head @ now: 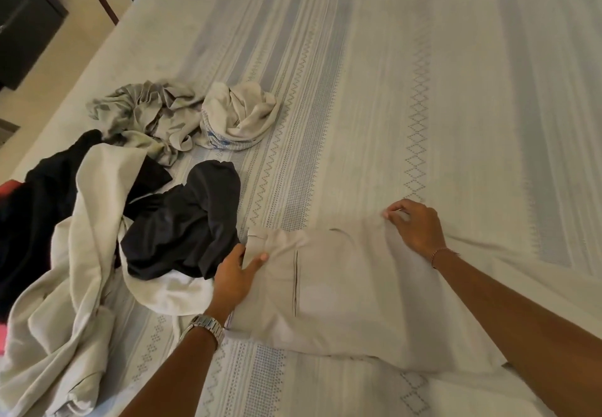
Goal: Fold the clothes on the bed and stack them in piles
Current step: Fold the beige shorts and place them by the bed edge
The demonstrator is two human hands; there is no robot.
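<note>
Beige trousers (342, 302) lie flat on the bed in front of me, waistband to the left. My left hand (234, 276) grips the waistband corner, thumb on top of the cloth. My right hand (415, 226) pinches the far edge of the trousers between thumb and fingers. To the left lies a heap of unfolded clothes: a dark navy garment (189, 221), a large cream garment (81, 253), a black one (39, 205), a crumpled grey patterned piece (143, 113) and off-white shorts with a blue-printed waistband (237, 117).
The bed (423, 90) wears a pale sheet with blue-grey woven stripes, wide and bare to the right and far side. Its left edge runs diagonally past dark furniture (26, 19) on a cream floor. A wristwatch sits on my left wrist.
</note>
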